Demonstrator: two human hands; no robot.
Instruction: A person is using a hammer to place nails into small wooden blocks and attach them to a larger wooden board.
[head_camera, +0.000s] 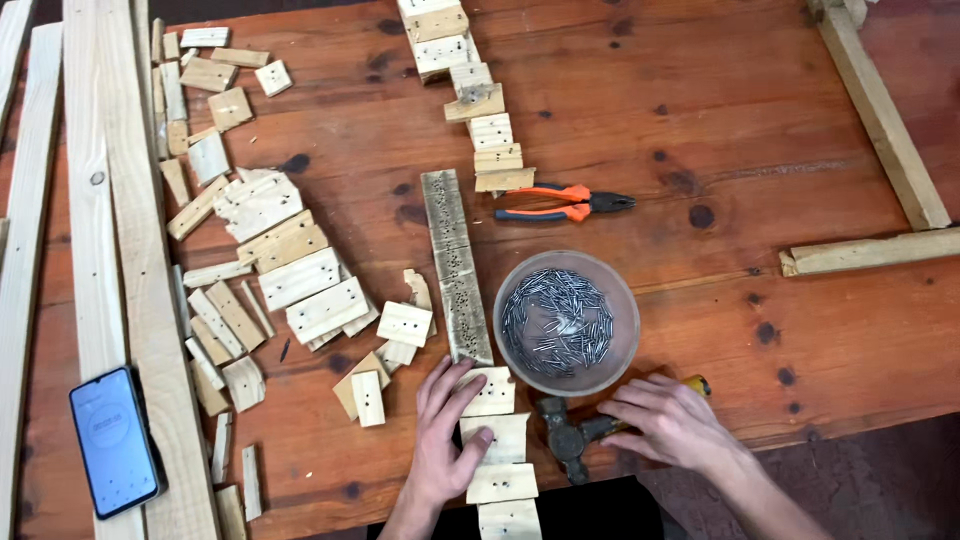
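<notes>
**On the Surface: Hand and Part Positions**

On the red-brown wooden surface (700, 120), long planks (120, 250) lie along the left edge. A long perforated wooden strip (455, 265) lies at centre, beside a clear bowl of nails (566, 322). Small wooden blocks (497, 440) form a row at the near edge. The left hand (445, 440) lies flat and released, fingers pressing these blocks. The right hand (670, 420) covers a hammer (570, 435) handle, fingers curled loosely over it. Orange-handled pliers (565, 203) lie beyond the bowl.
</notes>
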